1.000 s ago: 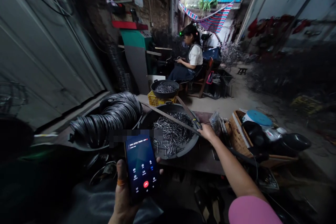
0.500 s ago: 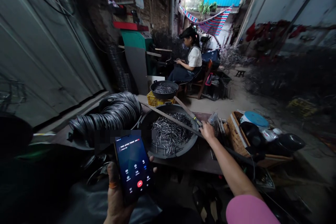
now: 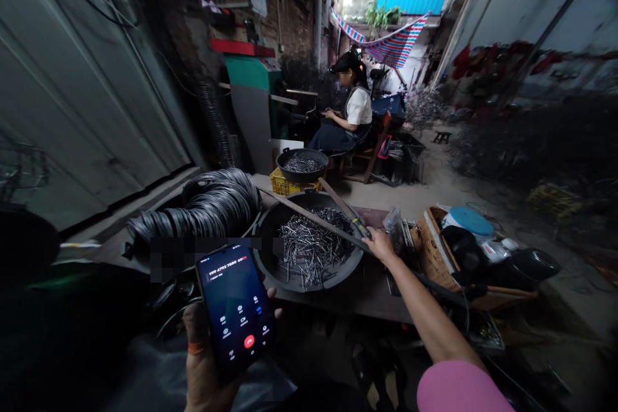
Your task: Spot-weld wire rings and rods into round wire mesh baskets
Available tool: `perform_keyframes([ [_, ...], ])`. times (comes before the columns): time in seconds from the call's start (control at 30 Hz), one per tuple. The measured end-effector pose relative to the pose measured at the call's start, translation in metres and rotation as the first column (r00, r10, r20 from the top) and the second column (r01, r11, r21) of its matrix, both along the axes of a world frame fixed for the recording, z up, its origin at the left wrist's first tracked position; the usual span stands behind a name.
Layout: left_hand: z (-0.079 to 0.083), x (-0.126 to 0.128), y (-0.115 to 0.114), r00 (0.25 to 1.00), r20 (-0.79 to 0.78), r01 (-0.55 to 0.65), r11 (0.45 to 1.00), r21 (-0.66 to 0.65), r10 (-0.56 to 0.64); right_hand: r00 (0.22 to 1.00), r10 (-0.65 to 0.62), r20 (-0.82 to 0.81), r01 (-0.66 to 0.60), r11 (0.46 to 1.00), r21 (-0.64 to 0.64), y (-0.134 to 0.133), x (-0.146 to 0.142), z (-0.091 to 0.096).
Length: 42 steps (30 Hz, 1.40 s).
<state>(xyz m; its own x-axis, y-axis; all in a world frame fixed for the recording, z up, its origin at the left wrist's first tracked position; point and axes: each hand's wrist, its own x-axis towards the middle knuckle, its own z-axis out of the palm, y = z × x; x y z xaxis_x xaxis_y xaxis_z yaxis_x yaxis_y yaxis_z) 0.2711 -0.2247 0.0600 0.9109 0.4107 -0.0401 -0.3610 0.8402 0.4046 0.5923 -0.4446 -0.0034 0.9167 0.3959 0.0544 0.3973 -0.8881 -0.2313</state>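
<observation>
My left hand (image 3: 207, 360) is wrapped round a smartphone (image 3: 239, 312), its screen lit with a call display and a red hang-up button. Over the right rim of a large dark basin (image 3: 333, 280), my right hand (image 3: 379, 246) is closed on the near end of a wooden stick (image 3: 338, 198) with a yellow band. A second, longer stick (image 3: 304, 211) slants across the basin and passes close to the same hand; whether the fingers hold it too is unclear. Under the sticks lies a heap of thin metal pins (image 3: 311, 241).
Left of the basin lies a big coil of wire (image 3: 207, 206). A smaller basin (image 3: 302, 167) rests on a yellow crate (image 3: 294, 187). To the right stands a wicker basket (image 3: 437, 251) with a bottle and dark items. Beyond, a person (image 3: 355, 109) sits by a green machine (image 3: 251, 80).
My left hand and the phone have shifted slightly left. My right hand has moved a little left, and the banded stick's near end has shifted with it.
</observation>
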Motion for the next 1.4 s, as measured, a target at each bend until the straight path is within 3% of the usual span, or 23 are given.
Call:
perform_keyframes([
  [0.2, 0.001, 0.002, -0.006, 0.997, 0.044, -0.061, 0.998, -0.011, 0.062, 1.0, 0.015, -0.015, -0.015, 0.999, 0.043, 0.005, 0.009, -0.004],
  [0.33, -0.002, 0.003, 0.0, 0.998, 0.008, -0.062, 0.998, -0.003, 0.062, 1.0, -0.009, 0.011, 0.008, 0.993, 0.116, 0.012, -0.003, 0.004],
  [0.4, -0.004, 0.009, 0.001, 0.997, -0.061, -0.036, 0.999, 0.011, 0.036, 1.0, 0.017, -0.005, -0.014, 0.947, 0.321, 0.021, -0.021, 0.011],
  [0.47, -0.006, 0.019, -0.002, 0.987, -0.158, 0.038, 0.999, 0.014, -0.036, 0.981, 0.118, -0.153, -0.006, 0.811, 0.585, 0.033, -0.045, 0.019],
  [0.53, -0.007, 0.031, -0.011, 0.956, -0.253, 0.15, 0.989, -0.013, -0.148, 0.867, 0.302, -0.397, 0.109, 0.661, 0.742, 0.045, -0.072, 0.028],
  [0.6, -0.011, 0.042, -0.023, 0.905, -0.32, 0.275, 0.96, -0.058, -0.279, 0.663, 0.468, -0.585, 0.271, 0.578, 0.77, 0.055, -0.095, 0.037],
  [0.67, -0.018, 0.05, -0.034, 0.861, -0.335, 0.374, 0.922, -0.095, -0.384, 0.489, 0.544, -0.682, 0.415, 0.542, 0.73, 0.061, -0.11, 0.044],
  [0.77, -0.031, 0.056, -0.042, 0.811, -0.318, 0.474, 0.871, -0.132, -0.49, 0.385, 0.503, -0.774, 0.578, 0.522, 0.627, 0.065, -0.119, 0.05],
  [0.9, -0.041, 0.058, -0.044, 0.77, -0.322, 0.528, 0.834, -0.16, -0.55, 0.377, 0.449, -0.81, 0.693, 0.444, 0.568, 0.063, -0.118, 0.046],
  [1.03, -0.038, 0.059, -0.048, 0.744, -0.392, 0.519, 0.838, -0.171, -0.541, 0.401, 0.473, -0.785, 0.704, 0.389, 0.594, 0.062, -0.119, 0.037],
  [1.2, -0.026, 0.071, -0.052, 0.714, -0.603, 0.383, 0.92, -0.087, -0.355, 0.464, 0.428, -0.776, 0.704, 0.353, 0.616, 0.065, -0.114, 0.029],
  [1.4, -0.015, 0.112, -0.055, 0.64, -0.738, 0.344, 0.938, 0.029, -0.213, 0.551, 0.31, -0.775, 0.7, 0.333, 0.631, 0.063, -0.082, 0.033],
])
